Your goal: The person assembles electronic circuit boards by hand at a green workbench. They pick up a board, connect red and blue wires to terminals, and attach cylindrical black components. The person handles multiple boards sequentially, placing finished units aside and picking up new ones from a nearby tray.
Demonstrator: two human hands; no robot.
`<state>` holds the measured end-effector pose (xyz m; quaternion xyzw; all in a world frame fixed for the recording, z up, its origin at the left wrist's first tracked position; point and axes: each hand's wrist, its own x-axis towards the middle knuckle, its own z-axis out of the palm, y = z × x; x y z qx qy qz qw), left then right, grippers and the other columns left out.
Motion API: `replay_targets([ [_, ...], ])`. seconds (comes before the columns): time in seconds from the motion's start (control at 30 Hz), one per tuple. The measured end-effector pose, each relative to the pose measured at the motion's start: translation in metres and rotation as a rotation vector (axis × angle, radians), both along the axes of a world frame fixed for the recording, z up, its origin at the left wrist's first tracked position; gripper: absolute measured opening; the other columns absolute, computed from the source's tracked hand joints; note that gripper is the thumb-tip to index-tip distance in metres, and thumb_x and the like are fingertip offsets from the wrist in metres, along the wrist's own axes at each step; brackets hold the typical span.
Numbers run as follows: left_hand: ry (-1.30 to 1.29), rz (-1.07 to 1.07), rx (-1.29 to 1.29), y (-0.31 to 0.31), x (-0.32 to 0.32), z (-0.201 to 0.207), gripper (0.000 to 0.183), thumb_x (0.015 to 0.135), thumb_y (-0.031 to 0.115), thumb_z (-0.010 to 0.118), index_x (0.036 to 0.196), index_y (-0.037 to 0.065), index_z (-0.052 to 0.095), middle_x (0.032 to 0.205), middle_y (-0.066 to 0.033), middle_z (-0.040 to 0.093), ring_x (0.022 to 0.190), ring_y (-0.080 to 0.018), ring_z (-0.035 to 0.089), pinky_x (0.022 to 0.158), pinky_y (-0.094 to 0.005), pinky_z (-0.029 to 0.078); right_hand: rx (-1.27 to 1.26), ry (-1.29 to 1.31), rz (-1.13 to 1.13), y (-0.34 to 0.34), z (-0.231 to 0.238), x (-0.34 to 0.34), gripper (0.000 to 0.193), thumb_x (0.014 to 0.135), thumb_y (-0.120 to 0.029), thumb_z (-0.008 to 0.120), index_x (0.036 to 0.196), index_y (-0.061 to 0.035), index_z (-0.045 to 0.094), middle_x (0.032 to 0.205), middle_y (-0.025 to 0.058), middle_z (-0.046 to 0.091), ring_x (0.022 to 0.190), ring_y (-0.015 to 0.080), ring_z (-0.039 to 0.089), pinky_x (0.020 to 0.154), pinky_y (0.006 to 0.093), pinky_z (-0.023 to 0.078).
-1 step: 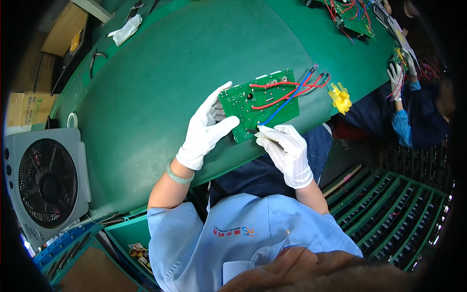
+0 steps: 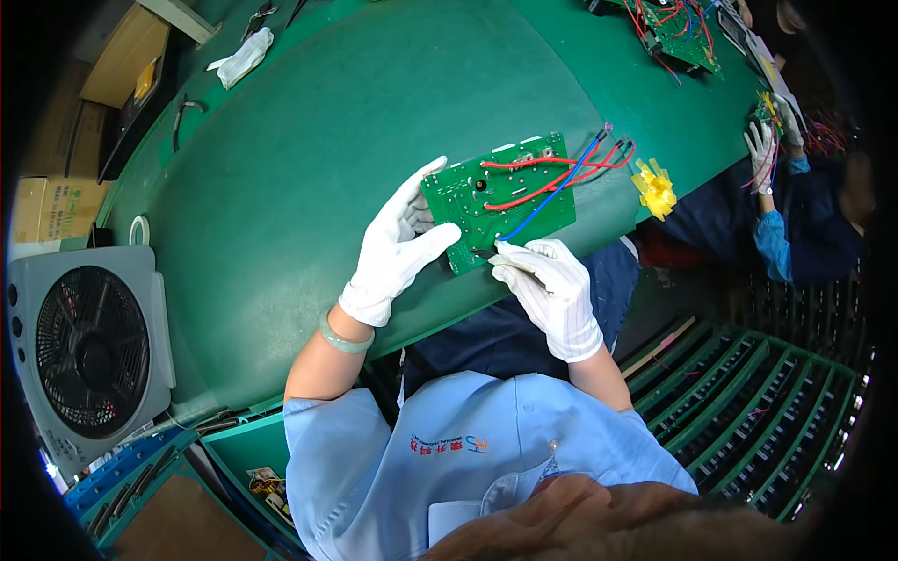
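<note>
My gloved left hand (image 2: 398, 245) grips the left side of a green circuit board (image 2: 533, 220), thumb on its face and fingers behind the edge. Red wires (image 2: 538, 192) and a blue wire (image 2: 559, 187) run over the board to dark ends past its upper right corner. At the board's lower edge, my gloved right hand (image 2: 552, 290) is closed in a pinch beside the blue wire's lower end. A small dark-tipped tool (image 2: 484, 253) pokes out from its fingertips against the board; the rest is hidden in the glove.
Right of the board lies a yellow flower-shaped piece (image 2: 655, 189). A wired board (image 2: 678, 42) sits at the far right. Another person's gloved hand (image 2: 761, 154) works beyond the table edge. A box fan (image 2: 94, 346) stands left; a slotted green rack (image 2: 758, 402) is lower right.
</note>
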<state>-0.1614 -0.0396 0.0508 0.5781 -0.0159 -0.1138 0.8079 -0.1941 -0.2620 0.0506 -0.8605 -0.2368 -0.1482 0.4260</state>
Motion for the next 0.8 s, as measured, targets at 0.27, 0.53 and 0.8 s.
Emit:
replay_targets([
  [0.27, 0.034, -0.031, -0.002, 0.002, 0.0, 0.004, 0.079, 0.083, -0.001, 0.075, 0.151, 0.004, 0.035, 0.141, -0.0085, 0.05, 0.119, -0.0142, 0.053, 0.104, -0.0307, 0.042, -0.09, -0.128, -0.021, -0.002, 0.003, 0.004, 0.035, 0.071, -0.007, 0.08, 0.106, -0.0083, 0.074, 0.08, 0.0067, 0.064, 0.071, 0.0232, 0.062, 0.059, 0.0324, 0.049],
  [0.53, 0.031, -0.029, 0.008, 0.004, 0.0, 0.002, 0.079, 0.082, -0.001, 0.075, 0.151, 0.003, 0.035, 0.142, -0.0087, 0.05, 0.12, -0.0147, 0.053, 0.105, -0.031, 0.042, -0.209, -0.226, 0.01, -0.008, 0.0, 0.003, 0.044, 0.067, -0.006, 0.08, 0.111, -0.0132, 0.074, 0.083, 0.0036, 0.061, 0.069, 0.0202, 0.059, 0.056, 0.0315, 0.047],
  [0.8, 0.046, -0.022, -0.011, 0.003, 0.001, 0.001, 0.079, 0.082, -0.002, 0.074, 0.151, 0.003, 0.035, 0.141, -0.0091, 0.05, 0.121, -0.0158, 0.053, 0.106, -0.0318, 0.041, -0.158, -0.15, 0.002, -0.014, 0.008, 0.002, 0.043, 0.07, -0.004, 0.078, 0.112, -0.0117, 0.074, 0.082, 0.0036, 0.063, 0.071, 0.022, 0.06, 0.06, 0.0323, 0.05],
])
